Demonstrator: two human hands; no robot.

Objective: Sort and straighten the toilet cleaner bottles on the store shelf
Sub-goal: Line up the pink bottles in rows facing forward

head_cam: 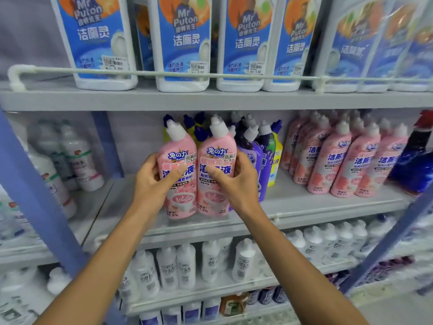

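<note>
Two pink bottles stand touching at the front of the middle shelf [304, 214], dead centre. Left hand [154, 181] is wrapped round the left pink bottle [179, 184], right hand [236, 184] round the right pink bottle [216, 181]. Purple bottles [255, 156] sit just behind at 2 o'clock, more pink bottles [339, 165] at 3.

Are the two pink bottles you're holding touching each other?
Touching. The head view shows the left pink bottle and right pink bottle pressed side by side, no gap along their bodies.

Two pink bottles [195, 174] with white angled caps are standing upright, touching, at the shelf's [304, 207] front edge.
</note>
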